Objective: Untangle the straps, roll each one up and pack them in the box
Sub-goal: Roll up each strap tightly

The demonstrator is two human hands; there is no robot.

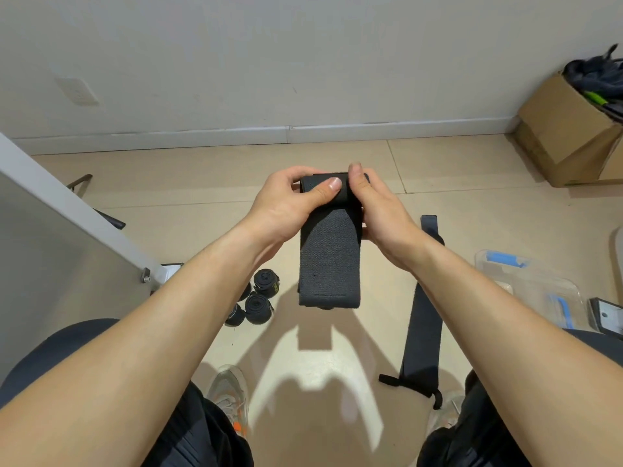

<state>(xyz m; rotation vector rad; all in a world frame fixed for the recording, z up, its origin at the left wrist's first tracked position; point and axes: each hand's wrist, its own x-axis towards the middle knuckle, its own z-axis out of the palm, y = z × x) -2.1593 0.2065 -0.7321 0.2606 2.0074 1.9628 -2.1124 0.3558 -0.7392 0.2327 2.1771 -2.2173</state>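
Here, at the centre of the frame, a black strap [330, 261] is held in the air by both hands. Its rolled upper end is pinched by the fingers of the left hand [286, 207] and the right hand [381, 217], thumbs pressed on top; the loose tail hangs downward. Four rolled straps [256, 299] are seen on the floor [188, 183], lower left of centre. A second flat strap [423, 318] is laid out right of centre. A clear plastic box [536, 288] is seen at the right edge.
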